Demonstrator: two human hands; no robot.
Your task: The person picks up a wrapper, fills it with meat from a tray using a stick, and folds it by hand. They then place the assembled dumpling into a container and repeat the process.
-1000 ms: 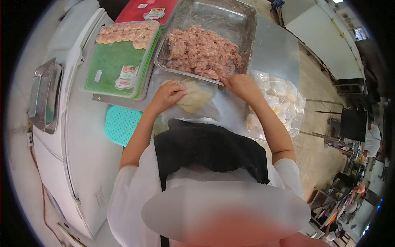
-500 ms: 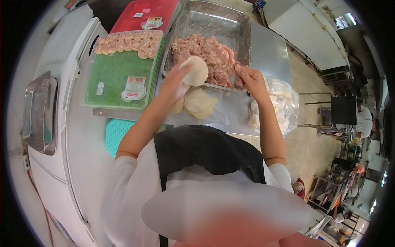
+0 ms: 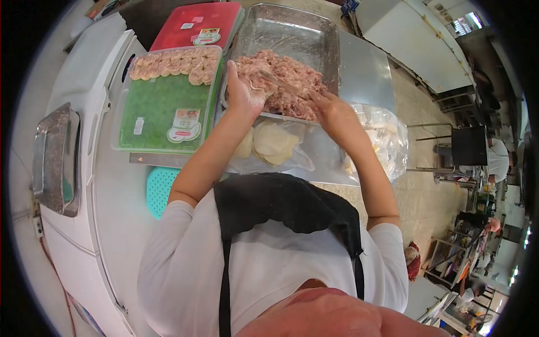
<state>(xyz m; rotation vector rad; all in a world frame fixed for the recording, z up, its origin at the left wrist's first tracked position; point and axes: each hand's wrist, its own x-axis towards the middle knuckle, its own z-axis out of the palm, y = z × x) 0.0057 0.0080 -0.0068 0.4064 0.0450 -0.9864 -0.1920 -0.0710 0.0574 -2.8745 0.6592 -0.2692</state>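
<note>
Brownish spatula point(image 3: 285, 85), clasped by right fingers point(image 3: 320, 101), now reaches cupped left hand point(image 3: 245, 98), contents unclear.

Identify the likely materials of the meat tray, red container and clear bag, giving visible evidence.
Meat tray: probably metal, grey, with bright reflections and smears.
Red container: seemingly plastic, smooth, evenly coloured.
Clear bag: likely thin plastic film, glossy, see-through, crinkled.

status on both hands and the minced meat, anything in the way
Right hand gripping flat stick; left hand cupped, contents unclear. Minced meat heaped in metal tray. No obstruction seen; pale dough rounds piled nearer the body.
</note>
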